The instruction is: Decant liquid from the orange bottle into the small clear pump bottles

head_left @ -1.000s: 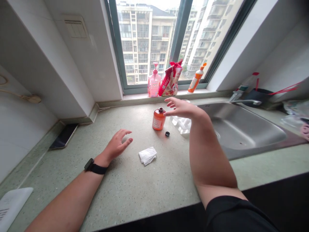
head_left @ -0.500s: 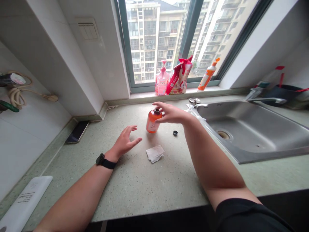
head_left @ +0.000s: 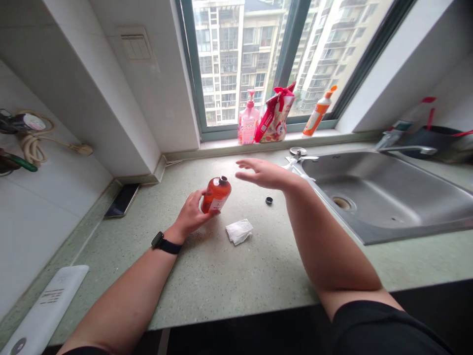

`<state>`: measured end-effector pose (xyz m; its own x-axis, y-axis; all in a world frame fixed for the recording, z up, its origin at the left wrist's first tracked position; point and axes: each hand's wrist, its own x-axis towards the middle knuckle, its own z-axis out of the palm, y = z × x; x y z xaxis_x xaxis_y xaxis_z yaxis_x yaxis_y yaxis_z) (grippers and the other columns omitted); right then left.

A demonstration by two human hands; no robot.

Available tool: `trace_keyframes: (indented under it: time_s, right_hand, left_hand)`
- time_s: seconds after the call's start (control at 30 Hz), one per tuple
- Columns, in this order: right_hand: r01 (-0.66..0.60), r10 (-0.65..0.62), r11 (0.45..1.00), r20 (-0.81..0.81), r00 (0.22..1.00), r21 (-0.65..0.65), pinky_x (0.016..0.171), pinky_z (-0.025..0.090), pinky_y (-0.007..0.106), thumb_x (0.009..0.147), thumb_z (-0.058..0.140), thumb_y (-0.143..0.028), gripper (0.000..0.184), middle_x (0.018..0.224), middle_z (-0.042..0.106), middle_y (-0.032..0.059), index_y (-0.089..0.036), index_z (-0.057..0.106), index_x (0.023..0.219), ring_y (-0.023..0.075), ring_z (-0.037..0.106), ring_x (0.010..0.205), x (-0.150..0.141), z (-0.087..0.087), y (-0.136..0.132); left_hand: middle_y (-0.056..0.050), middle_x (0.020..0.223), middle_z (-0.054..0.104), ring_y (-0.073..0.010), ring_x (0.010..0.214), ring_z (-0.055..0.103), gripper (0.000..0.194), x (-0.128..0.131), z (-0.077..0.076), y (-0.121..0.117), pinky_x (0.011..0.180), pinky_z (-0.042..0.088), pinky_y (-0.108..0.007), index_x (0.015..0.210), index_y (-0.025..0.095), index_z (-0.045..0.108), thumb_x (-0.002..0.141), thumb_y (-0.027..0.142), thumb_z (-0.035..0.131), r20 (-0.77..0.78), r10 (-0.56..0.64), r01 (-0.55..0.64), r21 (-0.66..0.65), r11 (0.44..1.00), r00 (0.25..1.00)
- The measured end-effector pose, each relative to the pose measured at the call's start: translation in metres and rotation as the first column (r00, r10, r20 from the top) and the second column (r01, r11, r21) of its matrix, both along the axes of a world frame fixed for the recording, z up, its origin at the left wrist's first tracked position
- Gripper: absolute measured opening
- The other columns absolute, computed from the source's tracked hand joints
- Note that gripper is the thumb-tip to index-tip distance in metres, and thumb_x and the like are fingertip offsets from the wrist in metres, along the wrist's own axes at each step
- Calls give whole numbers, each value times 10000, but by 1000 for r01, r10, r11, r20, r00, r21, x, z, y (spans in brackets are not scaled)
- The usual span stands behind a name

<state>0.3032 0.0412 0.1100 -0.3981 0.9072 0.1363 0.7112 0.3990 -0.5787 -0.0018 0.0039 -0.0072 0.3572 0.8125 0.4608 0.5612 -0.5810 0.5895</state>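
Note:
My left hand [head_left: 192, 214] is wrapped round the lower left side of an orange bottle [head_left: 217, 193] with a pale label. The bottle tilts slightly to the right, and its dark neck is uncapped. To the right of it, my right hand [head_left: 260, 173] hovers over the counter, fingers stretched out and holding nothing. Below that hand a small black cap [head_left: 269, 200] lies on the counter. A folded white tissue [head_left: 239, 231] rests in front of the bottle.
At the right is a steel sink [head_left: 388, 197] with a faucet [head_left: 410, 149]. A pink pump bottle [head_left: 248, 123], a red bag [head_left: 276, 116] and an orange-white bottle [head_left: 318, 113] stand on the sill. A phone [head_left: 121, 201] and a white device [head_left: 48, 305] lie left.
My left hand has closed on the bottle, which has shifted left and towards me and now tilts. My right hand has let go of the bottle's neck.

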Motion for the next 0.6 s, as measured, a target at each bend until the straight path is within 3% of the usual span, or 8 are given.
trace_keyframes:
  time_s: [0.07,0.13,0.17,0.23,0.33,0.4,0.53,0.6]
  right_hand:
    - [172,-165,985,166,972,-28,1082,556,455,1032,607,-606,566,1411,740,168,-205,690,1422,339,711,1270,14,-5,-3]
    - [323,-285,946,413,865,-26,1052,546,434,1020,657,-502,518,1384,739,206,-150,695,1399,362,699,1278,23,-20,-9]
    - [375,-311,927,520,796,-19,1015,550,427,1006,682,-459,494,1354,744,217,-139,700,1382,368,706,1257,25,-29,-14]
    - [412,-318,910,571,757,-40,919,562,426,972,727,-383,427,1246,763,246,-106,736,1297,382,743,1145,27,-50,-26]
    - [409,-310,912,582,751,-42,854,555,404,974,685,-266,276,1227,753,245,-129,773,1196,365,754,1083,26,-74,-42]
    - [397,-310,917,568,762,-33,844,548,400,978,632,-190,246,1212,751,244,-138,782,1166,358,755,1071,26,-80,-46]
    - [338,-296,941,476,828,-2,916,546,403,1019,601,-261,289,1268,752,178,-215,770,1250,337,729,1153,19,-74,-38]
    - [272,-265,962,280,923,13,964,539,410,1039,576,-317,276,1232,766,132,-250,784,1209,305,720,1139,9,-70,-29]
  left_hand:
    - [-141,1334,716,-336,1220,691,707,0,-1,1,1076,547,-496,1389,214,605,903,708,739,-4,5,-5,6,1000,1000]
    - [-146,1336,714,-338,1226,689,719,0,-2,3,1081,549,-498,1390,208,604,899,718,734,-8,7,-6,8,1000,1000]
    - [-147,1335,714,-338,1227,690,722,0,-3,3,1085,548,-500,1391,207,603,899,719,734,-10,4,-4,9,1000,1000]
    - [-149,1333,714,-338,1229,691,725,0,-5,4,1093,546,-504,1393,205,603,895,715,740,-10,1,-1,11,1000,1000]
    - [-152,1343,711,-343,1237,688,731,-1,-6,4,1103,542,-513,1400,204,603,887,701,759,-11,8,-8,14,1000,1000]
    - [-150,1348,712,-341,1238,688,719,-1,-6,3,1101,543,-512,1407,207,601,893,684,762,-13,12,-11,13,1000,1000]
    - [-140,1332,722,-335,1230,689,670,0,-4,1,1093,546,-507,1392,215,613,905,648,768,-17,10,-10,9,1000,1000]
    - [-139,1322,726,-336,1226,688,664,0,-3,1,1088,547,-510,1382,214,621,898,640,782,-18,13,-13,9,1000,1000]
